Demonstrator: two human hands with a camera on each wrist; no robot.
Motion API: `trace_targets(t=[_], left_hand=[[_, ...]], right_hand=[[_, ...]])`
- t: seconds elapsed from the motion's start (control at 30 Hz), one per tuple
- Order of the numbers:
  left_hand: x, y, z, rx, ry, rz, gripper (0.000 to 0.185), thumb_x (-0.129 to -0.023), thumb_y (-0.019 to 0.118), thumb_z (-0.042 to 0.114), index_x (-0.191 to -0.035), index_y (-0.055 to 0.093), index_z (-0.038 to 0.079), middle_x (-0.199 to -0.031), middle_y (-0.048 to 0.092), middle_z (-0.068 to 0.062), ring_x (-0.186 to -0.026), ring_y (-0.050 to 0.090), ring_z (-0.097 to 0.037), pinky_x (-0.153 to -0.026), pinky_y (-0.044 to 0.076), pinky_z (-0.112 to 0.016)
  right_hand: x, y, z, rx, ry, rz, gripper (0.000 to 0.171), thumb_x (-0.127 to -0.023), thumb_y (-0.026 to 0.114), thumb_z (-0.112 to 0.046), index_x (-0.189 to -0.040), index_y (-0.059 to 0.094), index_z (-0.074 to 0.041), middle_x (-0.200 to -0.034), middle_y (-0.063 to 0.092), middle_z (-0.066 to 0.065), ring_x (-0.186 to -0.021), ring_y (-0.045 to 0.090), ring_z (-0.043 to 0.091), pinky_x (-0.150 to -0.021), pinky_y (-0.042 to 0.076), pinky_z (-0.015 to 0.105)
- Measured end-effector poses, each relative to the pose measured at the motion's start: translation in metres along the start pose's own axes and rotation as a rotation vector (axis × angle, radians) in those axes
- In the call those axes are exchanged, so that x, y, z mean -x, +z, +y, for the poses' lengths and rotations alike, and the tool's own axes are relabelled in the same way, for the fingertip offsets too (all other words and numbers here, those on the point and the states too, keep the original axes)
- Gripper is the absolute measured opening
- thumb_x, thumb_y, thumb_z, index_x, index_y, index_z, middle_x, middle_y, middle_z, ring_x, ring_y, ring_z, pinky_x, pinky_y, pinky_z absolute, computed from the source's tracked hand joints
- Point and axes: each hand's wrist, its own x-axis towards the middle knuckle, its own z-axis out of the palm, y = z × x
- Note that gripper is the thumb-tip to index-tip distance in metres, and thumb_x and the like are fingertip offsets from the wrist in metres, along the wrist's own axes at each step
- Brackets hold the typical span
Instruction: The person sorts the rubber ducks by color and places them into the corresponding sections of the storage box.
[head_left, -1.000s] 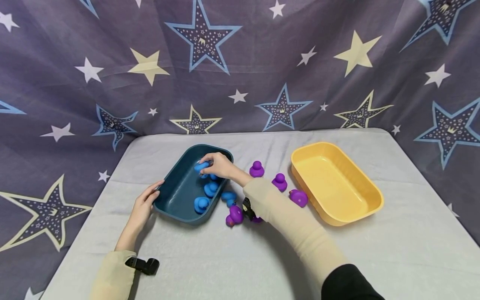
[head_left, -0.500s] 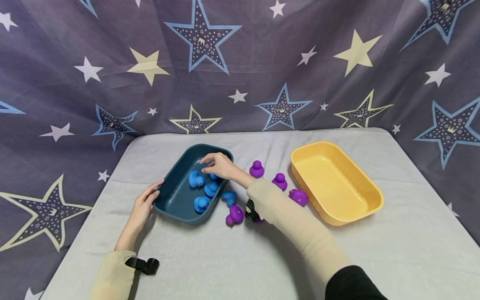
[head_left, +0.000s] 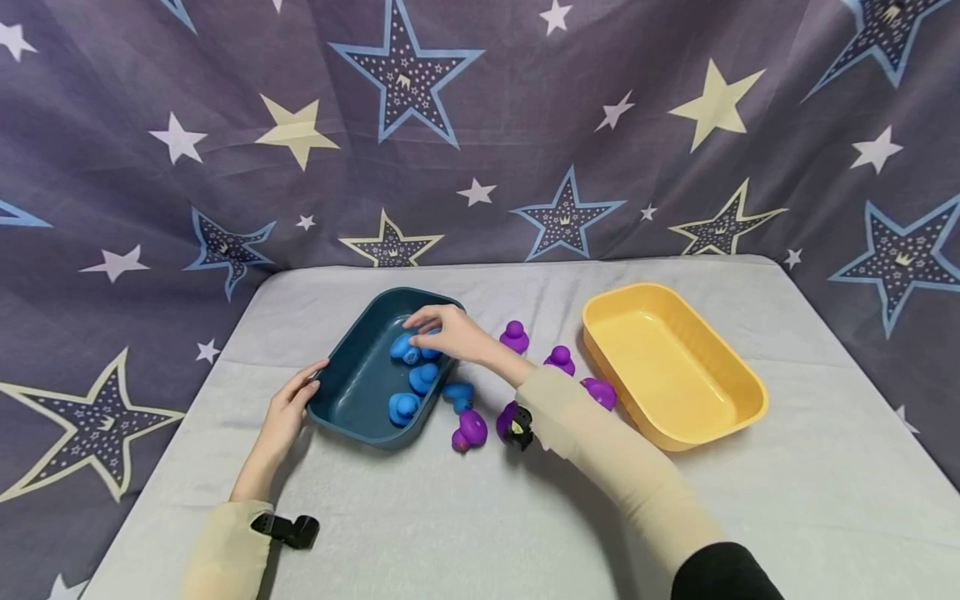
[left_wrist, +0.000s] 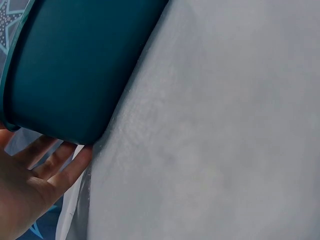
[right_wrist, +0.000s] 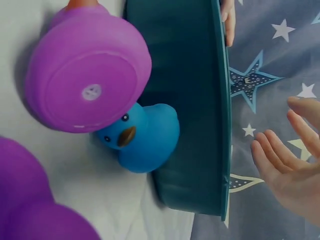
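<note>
Right hand [head_left: 452, 335] over the teal tub [head_left: 351, 393], two o'clock side, fingers loosely curved, thumb apart, gripping nothing; my left hand [head_left: 285, 410] holds the tub at nine o'clock. Just changed: the blue duck [head_left: 403, 350] I pinched a second ago is released, turned and shifted, lying inside at one o'clock just below my fingers, contact unclear. I judge that drop done: four blue ducks [head_left: 405, 408] show in the tub, leaving one loose blue duck [head_left: 458, 394] outside it at four o'clock, near the purple ducks [head_left: 472, 427].

Draped tabletop booth: star-print cloth [head_left: 517, 108] around a pale-covered table [head_left: 420, 525]
</note>
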Motion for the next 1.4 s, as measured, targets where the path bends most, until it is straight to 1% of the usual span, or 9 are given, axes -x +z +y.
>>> trace_targets(t=[0.13, 0.27, 0.43, 0.53, 0.63, 0.83, 0.97, 1.13, 1.4], left_hand=[[0.0, 0.0, 0.0, 0.0, 0.001, 0.001, 0.036, -0.094, 0.041, 0.011, -0.127, 0.042, -0.005, -0.093, 0.046, 0.002, -0.041, 0.025, 0.0, -0.042, 0.028, -0.031], [0.0, 0.0, 0.0, -0.012, 0.0, 0.004, 0.036, -0.094, 0.041, 0.012, -0.127, 0.042, -0.004, -0.094, 0.045, 0.001, -0.042, 0.025, 0.0, -0.042, 0.029, -0.029], [0.0, 0.0, 0.001, -0.021, -0.004, 0.003, 0.037, -0.094, 0.04, 0.012, -0.127, 0.042, -0.004, -0.096, 0.045, -0.001, -0.043, 0.025, -0.001, -0.043, 0.029, -0.028], [0.0, 0.0, 0.001, -0.016, -0.008, -0.002, 0.037, -0.094, 0.04, 0.013, -0.127, 0.041, -0.004, -0.097, 0.044, -0.001, -0.044, 0.025, -0.001, -0.044, 0.03, -0.029], [0.0, 0.0, 0.001, -0.015, -0.009, -0.006, 0.037, -0.094, 0.04, 0.013, -0.128, 0.041, -0.004, -0.098, 0.044, -0.002, -0.045, 0.025, -0.001, -0.044, 0.03, -0.028], [0.0, 0.0, 0.002, -0.028, -0.006, 0.0, 0.037, -0.094, 0.04, 0.013, -0.127, 0.042, -0.004, -0.096, 0.045, -0.003, -0.043, 0.025, -0.002, -0.043, 0.031, -0.028], [-0.001, 0.0, 0.002, -0.024, -0.007, -0.004, 0.037, -0.094, 0.04, 0.013, -0.127, 0.042, -0.003, -0.096, 0.044, -0.003, -0.042, 0.025, -0.002, -0.043, 0.03, -0.026], [-0.001, 0.0, 0.001, -0.011, -0.003, -0.01, 0.037, -0.094, 0.04, 0.012, -0.128, 0.042, -0.003, -0.096, 0.044, -0.004, -0.042, 0.025, -0.002, -0.042, 0.03, -0.025], [-0.001, -0.001, 0.0, -0.007, -0.002, -0.003, 0.037, -0.094, 0.04, 0.012, -0.127, 0.042, -0.004, -0.093, 0.045, -0.001, -0.041, 0.026, -0.001, -0.042, 0.03, -0.024]], right_hand=[[0.007, -0.003, -0.001, -0.011, -0.008, 0.012, 0.027, -0.083, 0.061, -0.011, -0.108, 0.06, -0.002, -0.112, 0.057, 0.011, -0.102, 0.054, 0.029, -0.082, 0.044, 0.024], [0.014, -0.005, -0.002, -0.028, -0.01, 0.03, 0.026, -0.082, 0.062, -0.009, -0.107, 0.061, -0.001, -0.111, 0.057, 0.012, -0.101, 0.054, 0.029, -0.081, 0.044, 0.022], [0.025, -0.008, -0.003, -0.027, 0.007, 0.037, 0.026, -0.082, 0.061, -0.01, -0.107, 0.061, -0.002, -0.111, 0.057, 0.014, -0.099, 0.055, 0.026, -0.08, 0.045, 0.023], [0.031, -0.01, -0.002, -0.016, 0.015, 0.053, 0.026, -0.082, 0.062, -0.012, -0.107, 0.061, -0.004, -0.11, 0.058, 0.012, -0.098, 0.056, 0.022, -0.078, 0.045, 0.024], [0.037, -0.012, -0.001, -0.014, 0.015, 0.071, 0.026, -0.082, 0.062, -0.012, -0.106, 0.061, -0.002, -0.108, 0.059, 0.01, -0.095, 0.057, 0.02, -0.077, 0.046, 0.024], [0.047, -0.015, 0.001, -0.036, 0.016, 0.078, 0.023, -0.082, 0.062, -0.008, -0.103, 0.062, -0.001, -0.104, 0.06, 0.01, -0.091, 0.056, 0.019, -0.081, 0.045, 0.024], [0.053, -0.016, 0.003, -0.043, 0.011, 0.087, 0.022, -0.081, 0.062, -0.007, -0.102, 0.063, 0.0, -0.099, 0.06, 0.013, -0.09, 0.057, 0.02, -0.081, 0.046, 0.029], [0.059, -0.018, 0.007, -0.032, -0.01, 0.07, 0.022, -0.081, 0.062, -0.005, -0.101, 0.062, 0.004, -0.098, 0.06, 0.018, -0.09, 0.057, 0.023, -0.08, 0.047, 0.03], [0.066, -0.019, 0.015, 0.027, 0.016, 0.031, 0.023, -0.081, 0.059, -0.005, -0.102, 0.062, 0.003, -0.099, 0.062, 0.013, -0.091, 0.057, 0.024, -0.081, 0.045, 0.027]])
